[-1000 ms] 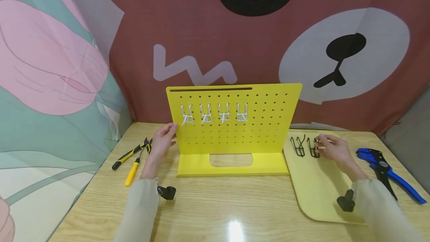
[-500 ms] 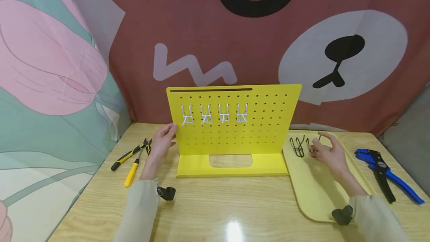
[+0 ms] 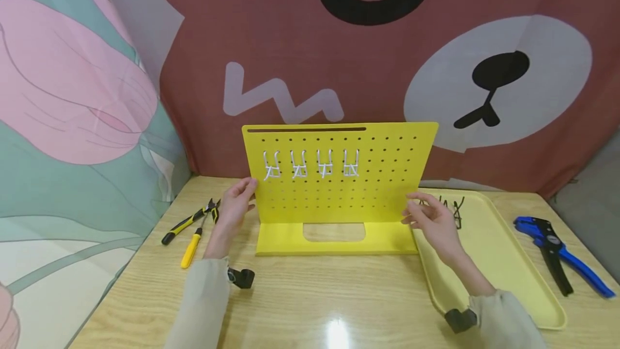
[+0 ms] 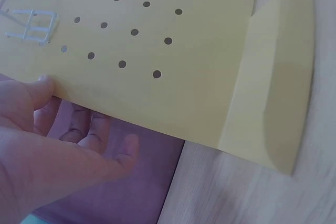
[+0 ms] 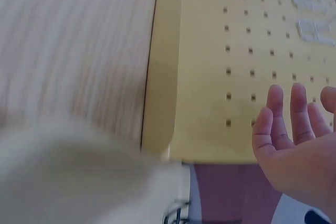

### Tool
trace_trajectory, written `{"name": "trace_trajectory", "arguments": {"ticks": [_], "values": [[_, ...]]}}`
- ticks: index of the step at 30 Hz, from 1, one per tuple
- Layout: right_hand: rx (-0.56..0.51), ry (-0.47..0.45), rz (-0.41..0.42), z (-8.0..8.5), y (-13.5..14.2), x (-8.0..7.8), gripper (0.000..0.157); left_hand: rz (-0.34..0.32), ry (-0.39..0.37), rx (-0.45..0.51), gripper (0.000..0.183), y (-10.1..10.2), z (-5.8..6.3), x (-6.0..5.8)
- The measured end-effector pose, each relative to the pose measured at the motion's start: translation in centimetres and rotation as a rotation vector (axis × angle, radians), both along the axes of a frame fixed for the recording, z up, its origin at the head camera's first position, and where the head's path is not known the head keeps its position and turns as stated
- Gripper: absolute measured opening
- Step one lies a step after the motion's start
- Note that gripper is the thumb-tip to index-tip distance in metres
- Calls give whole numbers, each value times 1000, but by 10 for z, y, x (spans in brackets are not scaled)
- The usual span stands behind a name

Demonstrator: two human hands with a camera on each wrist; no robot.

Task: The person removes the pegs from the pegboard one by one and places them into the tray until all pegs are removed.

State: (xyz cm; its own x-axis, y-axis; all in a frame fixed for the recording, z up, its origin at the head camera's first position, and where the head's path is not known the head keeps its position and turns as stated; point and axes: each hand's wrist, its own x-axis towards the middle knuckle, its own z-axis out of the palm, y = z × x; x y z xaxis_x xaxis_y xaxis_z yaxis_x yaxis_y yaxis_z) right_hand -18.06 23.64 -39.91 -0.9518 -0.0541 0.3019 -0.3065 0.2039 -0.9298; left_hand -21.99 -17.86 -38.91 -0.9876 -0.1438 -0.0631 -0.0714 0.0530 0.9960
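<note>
A yellow pegboard (image 3: 334,214) stands upright on its folded base, with several white wire hooks (image 3: 297,165) in a row on its upper left part. My left hand (image 3: 232,206) pinches the board's left edge, thumb on the front face and the other fingers behind, as the left wrist view shows. Beside the board's right edge is my right hand (image 3: 433,225), its fingers loosely bent and nothing between them in the right wrist view. Black wire hooks (image 3: 457,214) lie in the pale yellow tray (image 3: 504,284), partly hidden behind the right hand.
Left of the board lie pliers (image 3: 189,224) with black and yellow handles and a yellow-handled tool (image 3: 191,251). A blue and black hand tool (image 3: 552,241) lies right of the tray. A printed cloth (image 3: 368,69) hangs behind the wooden table (image 3: 310,300).
My right hand has moved left from the black hooks to the board's right edge, carrying nothing. One black hook sits slightly farther right in the tray. The left hand stays at the board's edge.
</note>
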Motion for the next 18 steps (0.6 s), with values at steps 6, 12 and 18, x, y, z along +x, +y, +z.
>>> {"name": "trace_trajectory", "arguments": {"ticks": [6, 12, 18], "values": [[49, 10, 2, 3, -30, -1, 31, -6, 4, 0, 43, 0, 0, 0], [15, -9, 29, 13, -52, -7, 30, -4, 3, -13, 44, 0, 1, -1], [-5, -24, 57, 16, -66, -13, 30, 4, 2, 1, 43, 1, 1, 0]]}}
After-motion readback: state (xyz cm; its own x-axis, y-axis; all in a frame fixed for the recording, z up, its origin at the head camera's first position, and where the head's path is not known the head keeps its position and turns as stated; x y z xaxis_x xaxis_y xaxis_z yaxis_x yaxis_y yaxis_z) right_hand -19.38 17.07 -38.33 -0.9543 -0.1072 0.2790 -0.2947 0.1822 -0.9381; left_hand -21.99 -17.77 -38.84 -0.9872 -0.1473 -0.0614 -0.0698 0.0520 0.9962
